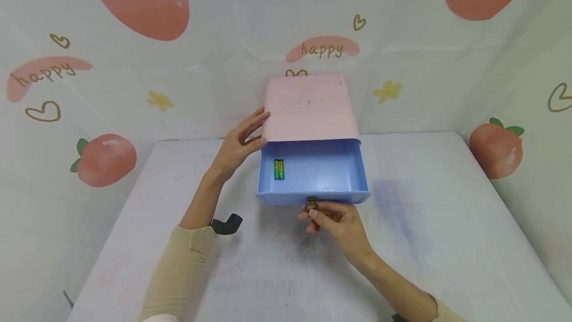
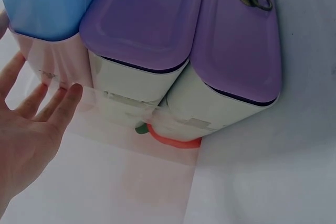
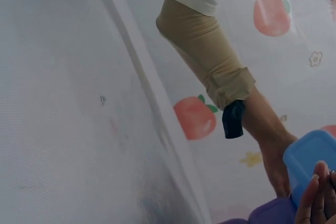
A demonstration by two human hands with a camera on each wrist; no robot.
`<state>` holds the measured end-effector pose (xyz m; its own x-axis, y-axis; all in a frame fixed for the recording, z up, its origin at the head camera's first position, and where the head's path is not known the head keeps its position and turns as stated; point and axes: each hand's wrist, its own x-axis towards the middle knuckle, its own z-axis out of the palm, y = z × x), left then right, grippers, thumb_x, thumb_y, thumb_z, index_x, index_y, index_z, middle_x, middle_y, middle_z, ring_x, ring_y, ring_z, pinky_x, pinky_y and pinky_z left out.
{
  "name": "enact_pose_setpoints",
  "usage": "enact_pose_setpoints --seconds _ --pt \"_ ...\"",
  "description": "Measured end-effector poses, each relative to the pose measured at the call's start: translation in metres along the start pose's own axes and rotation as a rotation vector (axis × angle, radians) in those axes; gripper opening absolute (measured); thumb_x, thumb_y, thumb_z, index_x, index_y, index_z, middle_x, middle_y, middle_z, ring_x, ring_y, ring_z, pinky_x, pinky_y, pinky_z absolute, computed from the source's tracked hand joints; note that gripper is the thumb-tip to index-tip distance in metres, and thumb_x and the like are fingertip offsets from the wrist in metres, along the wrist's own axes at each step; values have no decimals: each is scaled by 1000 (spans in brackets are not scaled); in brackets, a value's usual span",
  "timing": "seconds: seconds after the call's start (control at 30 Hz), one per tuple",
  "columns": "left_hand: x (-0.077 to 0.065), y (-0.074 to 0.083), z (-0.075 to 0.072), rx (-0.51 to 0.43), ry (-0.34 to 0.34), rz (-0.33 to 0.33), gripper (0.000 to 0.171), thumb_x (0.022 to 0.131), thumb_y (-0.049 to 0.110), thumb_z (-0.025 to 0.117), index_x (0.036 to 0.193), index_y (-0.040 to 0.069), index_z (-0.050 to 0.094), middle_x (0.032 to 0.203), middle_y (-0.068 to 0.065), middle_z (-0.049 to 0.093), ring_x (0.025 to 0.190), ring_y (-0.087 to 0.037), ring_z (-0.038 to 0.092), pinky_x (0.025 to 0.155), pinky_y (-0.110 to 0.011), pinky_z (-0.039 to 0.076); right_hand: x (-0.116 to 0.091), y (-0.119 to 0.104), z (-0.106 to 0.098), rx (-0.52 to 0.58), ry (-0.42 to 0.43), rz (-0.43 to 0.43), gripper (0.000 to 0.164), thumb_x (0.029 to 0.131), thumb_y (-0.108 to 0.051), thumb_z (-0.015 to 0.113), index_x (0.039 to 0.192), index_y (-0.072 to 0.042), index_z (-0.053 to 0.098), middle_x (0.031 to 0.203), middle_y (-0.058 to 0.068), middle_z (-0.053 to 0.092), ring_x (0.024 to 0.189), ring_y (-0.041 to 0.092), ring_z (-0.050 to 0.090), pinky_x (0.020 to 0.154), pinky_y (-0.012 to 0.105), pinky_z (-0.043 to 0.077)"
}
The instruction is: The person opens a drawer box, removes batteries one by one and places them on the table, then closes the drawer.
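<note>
A pink-topped drawer unit (image 1: 308,108) stands at the back of the table, its top blue drawer (image 1: 332,168) pulled far out. Two green and gold batteries (image 1: 279,169) lie side by side near the drawer's left wall. My right hand (image 1: 341,227) pinches the bronze ring pull (image 1: 312,206) on the drawer front between thumb and fingers. Along the unit's left side, my left hand (image 1: 234,150) rests its extended fingers against the pink wall. The left wrist view shows those fingers (image 2: 68,106) spread at the pink casing, beneath which sit two purple drawers (image 2: 142,22).
Both purple drawers sit in white casings, and the lower one has its own ring pull (image 2: 255,0). A white cloth (image 1: 232,53) printed with fruit, hearts and flowers hangs behind the unit. The white tabletop (image 1: 424,212) has bluish smudges to the right.
</note>
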<state>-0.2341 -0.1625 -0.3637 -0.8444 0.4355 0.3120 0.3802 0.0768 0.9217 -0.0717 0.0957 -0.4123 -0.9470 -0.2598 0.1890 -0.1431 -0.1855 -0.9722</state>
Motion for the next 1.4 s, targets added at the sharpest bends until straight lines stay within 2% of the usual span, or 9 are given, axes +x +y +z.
enact_pose_setpoints --seconds 0.27,0.47,0.57,0.83,1.0,1.1,1.27,1.4 --pt "-1 1 2 -3 2 -8 60 96 17 67 150 11 45 162 4 27 146 -22 30 115 -46 34 -2 2 -2 0 -10 13 23 97 -6 62 107 14 67 95 19 74 68 18 67 68 34 59" --pt "-2 0 2 7 2 -8 59 96 16 66 151 12 44 162 3 27 146 -22 30 114 -47 34 -4 4 -4 2 -13 26 22 98 -6 61 110 10 68 95 12 75 67 24 67 69 34 59" --pt "-1 0 2 4 4 -8 59 96 16 66 150 12 44 162 4 27 146 -21 30 114 -47 34 -5 4 -5 -3 -13 30 22 98 -7 61 111 10 68 95 12 75 67 25 67 69 33 58" --pt "-2 0 2 15 13 -12 59 96 17 66 151 13 45 161 6 28 146 -20 31 114 -47 34 -8 7 -9 -44 8 107 24 97 -10 64 113 8 69 96 22 73 67 23 68 65 35 59" --pt "-3 -1 2 19 19 -17 58 96 13 65 150 14 45 161 8 29 145 -17 32 114 -47 34 -11 9 -13 -68 -2 156 27 97 -13 64 114 7 70 96 13 75 68 20 68 65 34 59" --pt "-3 -2 2 19 18 -17 58 96 13 65 151 14 45 161 8 29 146 -18 32 114 -46 34 -12 8 -14 -79 -10 172 29 97 -14 65 115 8 69 96 14 75 69 17 68 66 34 59" --pt "-2 -1 2 21 12 -12 59 97 15 65 151 13 44 162 5 27 146 -21 30 114 -46 34 -16 2 -15 -104 -49 135 26 97 -12 65 113 7 70 97 19 74 69 17 68 67 36 59" --pt "-2 -1 2 17 17 -12 58 97 13 64 151 13 44 162 5 28 146 -20 31 114 -45 34 -19 -5 -14 -87 -98 78 25 97 -7 63 114 10 68 97 19 74 71 18 69 67 38 59"
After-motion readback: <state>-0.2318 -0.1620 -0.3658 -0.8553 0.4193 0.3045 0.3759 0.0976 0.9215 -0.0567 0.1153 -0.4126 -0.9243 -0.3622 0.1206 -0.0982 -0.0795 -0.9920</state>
